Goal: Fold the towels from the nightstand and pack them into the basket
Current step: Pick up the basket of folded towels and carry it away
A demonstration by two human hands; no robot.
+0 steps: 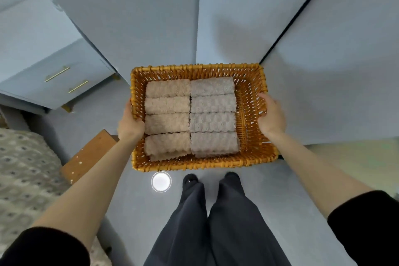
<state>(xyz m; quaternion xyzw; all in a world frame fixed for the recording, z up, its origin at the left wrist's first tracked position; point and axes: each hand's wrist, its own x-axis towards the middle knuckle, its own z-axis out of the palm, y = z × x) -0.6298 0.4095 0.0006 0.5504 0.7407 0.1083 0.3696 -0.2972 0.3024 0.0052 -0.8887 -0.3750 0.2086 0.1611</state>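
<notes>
Packing looks done.
The left hand (130, 124) and right hand (271, 115) grip the basket (194, 163) sides, folded towels (190, 114) between them; next, carry it level.

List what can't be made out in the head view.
Head view only:
- Floor of the basket: covered by the towels.
- Fingers of the left hand: behind the basket's left wall.
- Palm of the right hand: turned against the basket's right wall.
- The round white object on the floor: top edge hidden by the basket, too washed out to identify.
- Left part of the nightstand: cut off by the frame edge.
</notes>
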